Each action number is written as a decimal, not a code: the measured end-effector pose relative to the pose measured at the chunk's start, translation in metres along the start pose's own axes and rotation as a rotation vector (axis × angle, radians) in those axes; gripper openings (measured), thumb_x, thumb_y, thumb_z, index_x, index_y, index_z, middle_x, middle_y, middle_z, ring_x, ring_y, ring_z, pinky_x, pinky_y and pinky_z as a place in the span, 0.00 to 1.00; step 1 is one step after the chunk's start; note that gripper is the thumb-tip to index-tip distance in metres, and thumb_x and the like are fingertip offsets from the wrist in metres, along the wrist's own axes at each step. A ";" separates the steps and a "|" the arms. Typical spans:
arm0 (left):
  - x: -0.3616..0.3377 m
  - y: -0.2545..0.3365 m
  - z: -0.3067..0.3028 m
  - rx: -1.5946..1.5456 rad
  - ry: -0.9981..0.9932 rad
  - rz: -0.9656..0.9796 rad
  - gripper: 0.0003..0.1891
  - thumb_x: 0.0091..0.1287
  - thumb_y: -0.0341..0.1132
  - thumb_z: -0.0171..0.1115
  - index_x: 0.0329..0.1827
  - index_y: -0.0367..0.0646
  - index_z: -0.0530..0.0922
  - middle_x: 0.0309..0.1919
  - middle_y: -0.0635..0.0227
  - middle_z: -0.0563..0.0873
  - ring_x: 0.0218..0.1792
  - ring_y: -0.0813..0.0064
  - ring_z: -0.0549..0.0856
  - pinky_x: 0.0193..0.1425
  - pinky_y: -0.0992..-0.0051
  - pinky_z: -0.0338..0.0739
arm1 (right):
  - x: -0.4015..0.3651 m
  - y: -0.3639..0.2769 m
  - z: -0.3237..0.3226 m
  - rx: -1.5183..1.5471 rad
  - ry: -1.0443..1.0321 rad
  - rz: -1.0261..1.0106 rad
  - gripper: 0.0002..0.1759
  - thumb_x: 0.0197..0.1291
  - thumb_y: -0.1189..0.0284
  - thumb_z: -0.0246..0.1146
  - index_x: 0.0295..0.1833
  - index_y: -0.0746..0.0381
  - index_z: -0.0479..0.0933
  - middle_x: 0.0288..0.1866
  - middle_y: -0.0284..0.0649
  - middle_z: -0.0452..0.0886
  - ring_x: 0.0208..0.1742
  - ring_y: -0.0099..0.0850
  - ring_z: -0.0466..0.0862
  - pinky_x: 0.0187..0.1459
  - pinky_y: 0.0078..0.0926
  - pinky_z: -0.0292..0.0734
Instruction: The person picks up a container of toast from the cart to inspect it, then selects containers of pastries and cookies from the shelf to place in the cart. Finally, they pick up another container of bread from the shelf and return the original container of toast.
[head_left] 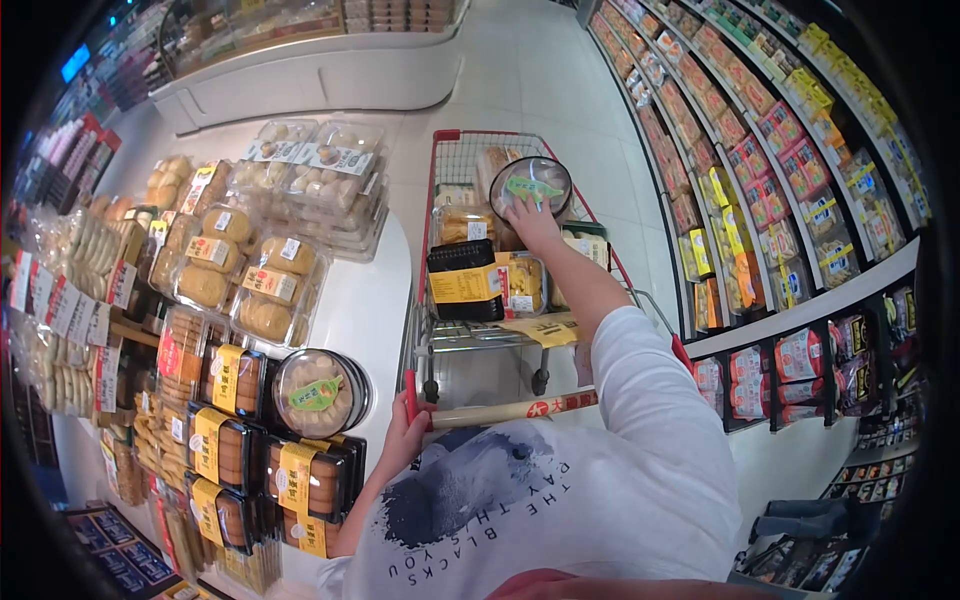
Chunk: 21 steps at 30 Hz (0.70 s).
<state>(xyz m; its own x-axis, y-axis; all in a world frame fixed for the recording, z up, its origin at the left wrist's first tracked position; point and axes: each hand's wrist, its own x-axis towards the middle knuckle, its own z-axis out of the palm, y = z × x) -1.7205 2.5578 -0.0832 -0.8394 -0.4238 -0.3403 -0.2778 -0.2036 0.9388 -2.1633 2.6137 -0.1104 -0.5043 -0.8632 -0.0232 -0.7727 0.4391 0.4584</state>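
Head view: tub (536, 180) touches right grip (531, 224), just beyond.

Round tub (531, 186) in cart (447, 140), display table (365, 300) left.

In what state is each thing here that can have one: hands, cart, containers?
left hand: closed around the cart handle.
right hand: fingers spread, laid on the round container.
round container: lid shut, tilted, on top of the cart's goods.
shopping cart: loaded with packed bakery goods.
black box: shut, lying in the cart.
display container: lid shut, tilted on stacked boxes.
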 end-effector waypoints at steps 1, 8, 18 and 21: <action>0.000 -0.002 0.000 -0.002 0.000 0.004 0.24 0.66 0.32 0.48 0.63 0.37 0.53 0.46 0.58 0.77 0.45 0.71 0.78 0.50 0.73 0.73 | 0.004 0.001 0.003 -0.016 0.016 0.003 0.24 0.61 0.70 0.50 0.64 0.57 0.60 0.67 0.44 0.61 0.67 0.47 0.61 0.61 0.62 0.54; -0.004 0.012 0.001 -0.010 -0.017 -0.036 0.25 0.66 0.30 0.47 0.65 0.39 0.51 0.49 0.58 0.76 0.47 0.70 0.77 0.51 0.73 0.73 | 0.047 0.022 -0.004 0.174 0.117 -0.048 0.22 0.54 0.72 0.57 0.56 0.59 0.66 0.59 0.41 0.69 0.61 0.40 0.69 0.59 0.55 0.60; -0.007 0.021 0.008 -0.032 0.023 -0.084 0.27 0.64 0.29 0.44 0.66 0.42 0.49 0.52 0.57 0.75 0.47 0.70 0.77 0.50 0.70 0.75 | 0.128 -0.006 -0.007 0.918 0.106 0.226 0.19 0.44 0.73 0.63 0.45 0.64 0.70 0.44 0.51 0.78 0.49 0.49 0.76 0.49 0.40 0.71; -0.007 0.023 0.010 -0.038 0.038 -0.086 0.27 0.63 0.29 0.44 0.66 0.42 0.50 0.51 0.57 0.75 0.46 0.70 0.77 0.49 0.70 0.75 | 0.134 -0.015 0.004 1.025 0.070 0.328 0.20 0.45 0.72 0.63 0.46 0.64 0.70 0.45 0.52 0.78 0.48 0.49 0.77 0.49 0.40 0.73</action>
<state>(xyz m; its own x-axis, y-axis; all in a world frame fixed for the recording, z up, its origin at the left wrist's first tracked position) -1.7257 2.5653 -0.0582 -0.7949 -0.4361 -0.4218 -0.3293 -0.2739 0.9036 -2.2208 2.4922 -0.1242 -0.7473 -0.6637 0.0309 -0.5752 0.6230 -0.5301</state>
